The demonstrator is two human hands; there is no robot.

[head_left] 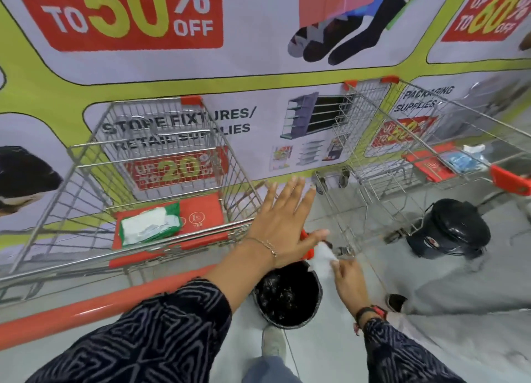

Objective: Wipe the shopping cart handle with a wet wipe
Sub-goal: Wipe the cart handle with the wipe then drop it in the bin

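Head view: used wipe going over the bin, handle end at 3 o'clock of the left hand

Limp white wet wipe [323, 257] is light and floppy, so a corner pinch does it; right hand [349, 279] fingers pinch it above the open black bin [287, 295]. Left hand [283, 224] hovers, fingers spread, over the slick, rigid orange plastic cart handle [115, 302]. Grey floor, second wire cart [431, 141] at 2 o'clock.

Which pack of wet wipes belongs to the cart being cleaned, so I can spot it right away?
Find the nearer shopping cart on the left, the one whose orange handle runs across the bottom. On its red child-seat flap lies the wipes pack: flat, green-edged, with white tissue showing. The other cart's pack is pale blue.
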